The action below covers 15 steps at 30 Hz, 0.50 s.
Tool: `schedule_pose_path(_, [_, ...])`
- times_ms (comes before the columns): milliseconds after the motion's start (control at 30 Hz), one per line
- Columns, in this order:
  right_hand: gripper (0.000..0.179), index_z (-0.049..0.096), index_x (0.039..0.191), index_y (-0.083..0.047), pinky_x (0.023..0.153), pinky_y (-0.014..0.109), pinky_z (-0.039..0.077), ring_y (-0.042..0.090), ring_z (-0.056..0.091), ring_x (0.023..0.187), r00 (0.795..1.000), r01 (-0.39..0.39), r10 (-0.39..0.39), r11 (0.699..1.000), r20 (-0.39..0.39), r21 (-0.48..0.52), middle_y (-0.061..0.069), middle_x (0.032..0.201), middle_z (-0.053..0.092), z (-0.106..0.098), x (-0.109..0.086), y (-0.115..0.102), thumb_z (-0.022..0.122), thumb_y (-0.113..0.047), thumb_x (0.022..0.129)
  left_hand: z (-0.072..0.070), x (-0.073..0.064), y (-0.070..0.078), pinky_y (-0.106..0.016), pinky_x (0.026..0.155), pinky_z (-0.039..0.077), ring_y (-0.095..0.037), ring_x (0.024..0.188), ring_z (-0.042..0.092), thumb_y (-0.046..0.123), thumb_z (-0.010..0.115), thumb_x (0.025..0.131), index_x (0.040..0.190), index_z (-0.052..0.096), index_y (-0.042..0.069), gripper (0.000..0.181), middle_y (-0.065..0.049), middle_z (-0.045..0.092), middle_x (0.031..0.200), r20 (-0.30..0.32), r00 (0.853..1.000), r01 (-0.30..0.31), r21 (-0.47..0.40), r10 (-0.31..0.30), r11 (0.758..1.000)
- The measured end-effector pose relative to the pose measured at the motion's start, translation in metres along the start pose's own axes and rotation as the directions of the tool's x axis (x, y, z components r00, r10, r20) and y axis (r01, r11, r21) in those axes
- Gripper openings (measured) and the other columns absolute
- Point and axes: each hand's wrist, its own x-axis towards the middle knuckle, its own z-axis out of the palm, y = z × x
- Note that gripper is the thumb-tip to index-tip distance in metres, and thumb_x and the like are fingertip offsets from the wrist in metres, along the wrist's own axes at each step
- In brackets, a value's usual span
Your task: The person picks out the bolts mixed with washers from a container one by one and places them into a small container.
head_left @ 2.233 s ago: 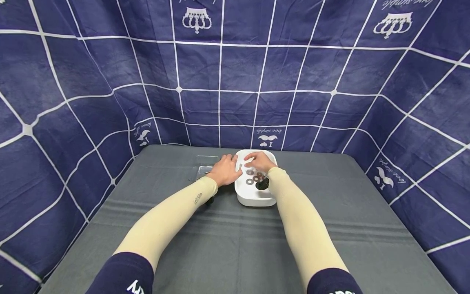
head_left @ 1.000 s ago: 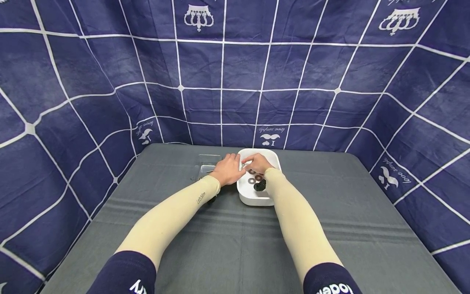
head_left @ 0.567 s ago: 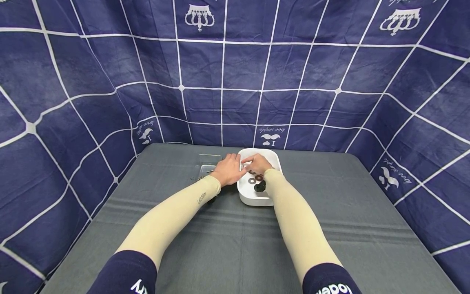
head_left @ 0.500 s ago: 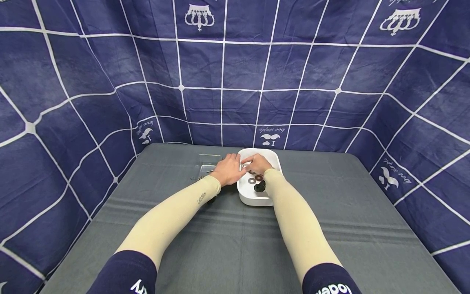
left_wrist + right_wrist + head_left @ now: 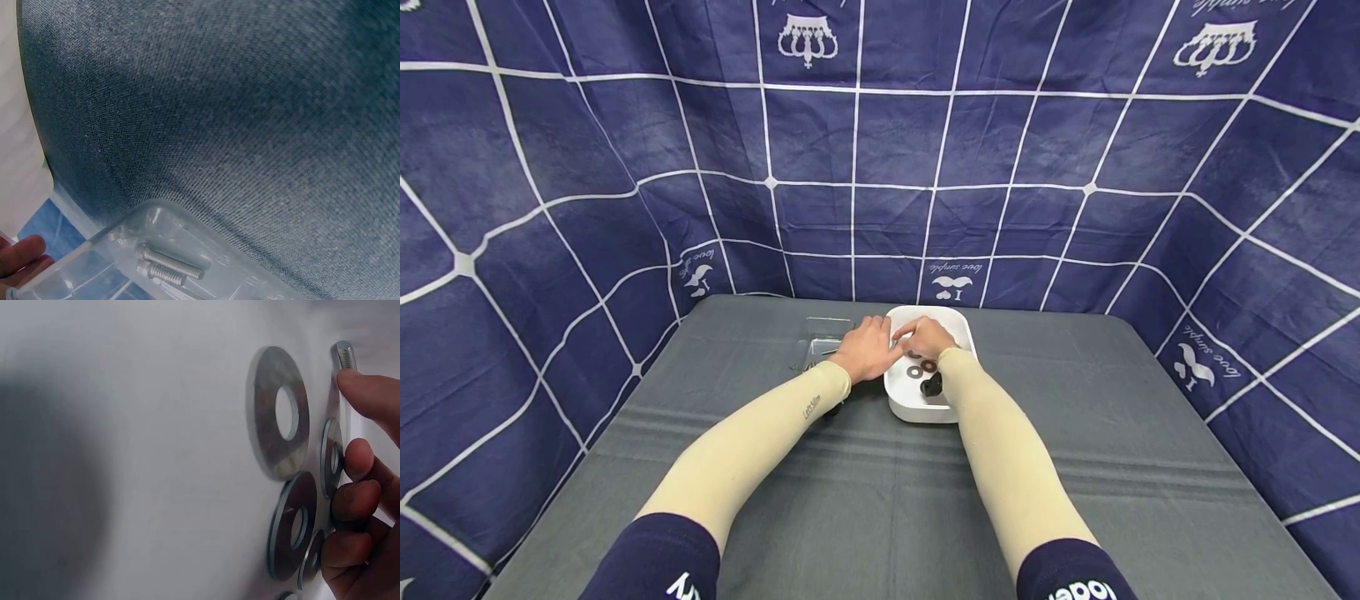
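My right hand reaches into a white tray. In the right wrist view a fingertip lies against a bolt, its threaded end showing beyond my curled fingers. Several flat metal washers lie on the tray floor beside those fingers. My left hand is at the tray's left rim, its thumb close to my right fingertips. I cannot tell whether it grips the rim or the bolt's other end. Only its curled fingertips show in the left wrist view.
Left of the tray stands a clear plastic box holding several bolts. A small black camera hangs under my right wrist, over the tray. The grey tablecloth meets a blue curtain behind.
My right hand has moved slightly left, its fingertips coming together at the bolt beside my left thumb. Over the last half second both hands hold almost still.
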Motion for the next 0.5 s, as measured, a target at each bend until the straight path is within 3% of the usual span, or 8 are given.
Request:
schedule_pose_path(100, [0.030, 0.080, 0.107, -0.025, 0.069, 0.028, 0.046, 0.017, 0.061, 0.078, 1.000, 0.001, -0.001, 1.000, 0.011, -0.023, -0.002, 0.102, 0.075, -0.0005, -0.0012, -0.0009, 0.072, -0.021, 0.078, 0.0004, -0.0007, 0.0004, -0.048, 0.095, 0.054, -0.030, 0.120, 0.054, 0.050, 0.044, 0.100, 0.130, 0.051, 0.001, 0.058, -0.016, 0.058, 0.121, -0.002, 1.000, -0.001, 0.004, 0.001, 1.000])
schedule_pose_path(333, [0.025, 0.080, 0.107, -0.028, 0.093, 0.036, 0.050, 0.018, 0.065, 0.105, 0.999, 0.025, -0.020, 0.991, 0.038, -0.134, -0.002, 0.114, 0.075, -0.0045, -0.0035, -0.0002, 0.074, -0.029, 0.083, 0.0002, -0.0006, 0.0014, -0.046, 0.097, 0.053, -0.029, 0.122, 0.053, 0.051, 0.041, 0.101, 0.134, 0.048, 0.000, 0.061, -0.015, 0.057, 0.125, 0.017, 1.000, -0.005, 0.020, 0.004, 1.000])
schedule_pose_path(500, [0.035, 0.077, 0.119, -0.022, 0.070, 0.027, 0.048, 0.014, 0.061, 0.077, 0.991, 0.118, -0.113, 0.991, 0.072, -0.064, 0.000, 0.082, 0.072, -0.0074, -0.0019, 0.0045, 0.075, -0.021, 0.084, -0.0009, 0.0008, 0.0011, -0.046, 0.097, 0.053, -0.029, 0.124, 0.052, 0.044, 0.044, 0.101, 0.136, 0.048, -0.001, 0.057, -0.016, 0.056, 0.128, 0.022, 1.000, -0.011, 0.035, 0.010, 0.999])
